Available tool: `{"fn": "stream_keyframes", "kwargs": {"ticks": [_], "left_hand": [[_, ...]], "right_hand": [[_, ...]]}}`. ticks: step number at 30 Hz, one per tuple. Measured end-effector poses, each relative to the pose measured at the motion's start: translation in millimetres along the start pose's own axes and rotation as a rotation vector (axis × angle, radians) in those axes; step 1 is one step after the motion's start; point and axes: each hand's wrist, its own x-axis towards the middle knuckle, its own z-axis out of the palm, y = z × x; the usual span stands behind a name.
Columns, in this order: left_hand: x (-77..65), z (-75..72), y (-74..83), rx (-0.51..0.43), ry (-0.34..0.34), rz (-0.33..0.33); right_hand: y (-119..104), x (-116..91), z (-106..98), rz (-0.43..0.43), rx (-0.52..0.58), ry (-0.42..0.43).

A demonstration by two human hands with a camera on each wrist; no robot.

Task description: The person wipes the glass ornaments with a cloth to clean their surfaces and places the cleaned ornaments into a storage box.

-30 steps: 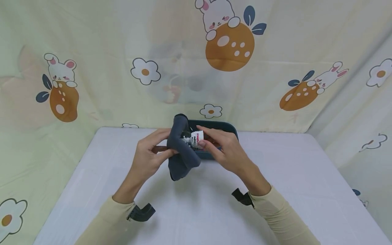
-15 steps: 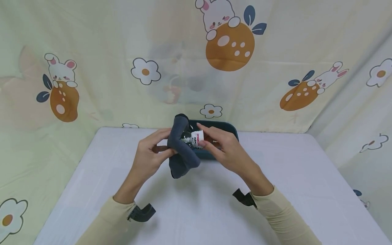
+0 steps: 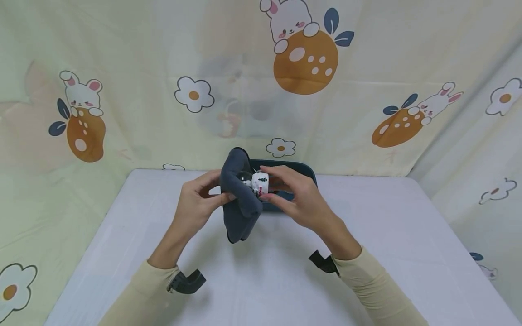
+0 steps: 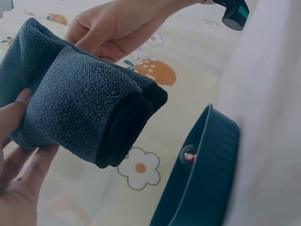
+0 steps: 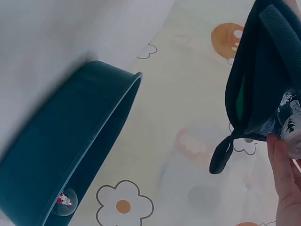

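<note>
A small snow globe (image 3: 260, 183), with a clear dome and a white base printed with a green tree and red lettering, lies on its side in the air between my hands. The fingertips and thumb of my right hand (image 3: 302, 194) pinch its base. My left hand (image 3: 195, 197) grips a folded dark blue-grey towel (image 4: 80, 99) wrapped around the dome, which is partly hidden by the cloth. In the right wrist view, a hanging loop (image 5: 222, 155) shows at the towel's corner, and the dome is tucked against the fabric.
Behind the hands, a dark teal plastic tub (image 3: 306, 166) stands at the back of the white table (image 3: 367, 217). Inside it sits a second clear globe (image 5: 64, 201) with a red and white figure. A patterned curtain (image 3: 142, 122) hangs just behind the table.
The snow globe has turned in my right fingers: its tree print now shows and the lettering has rotated lower. The towel has shifted slightly left and hangs differently around the dome.
</note>
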Motion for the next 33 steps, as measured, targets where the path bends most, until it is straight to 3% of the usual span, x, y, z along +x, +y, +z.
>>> {"fn": "stream_keyframes", "kwargs": {"ticks": [8, 14, 17, 23, 33], "left_hand": [[0.8, -3.0, -1.5, 0.005, -0.016, -0.08], [0.9, -4.5, -3.4, -0.001, -0.013, -0.169], [1.1, -4.8, -4.1, -0.032, -0.016, -0.183], [0.0, -3.4, -5.0, -0.041, -0.026, -0.112], [-4.7, 0.4, -4.7, -0.036, -0.022, 0.044]], "right_hand": [[2.6, 3.3, 2.0, -0.142, -0.042, 0.014], [5.7, 5.7, 2.6, -0.244, -0.19, 0.008], [6.5, 6.2, 2.4, -0.278, -0.228, 0.015], [6.3, 5.8, 1.8, -0.278, -0.187, 0.052], [0.3, 1.8, 4.4, -0.065, 0.0, 0.056]]}}
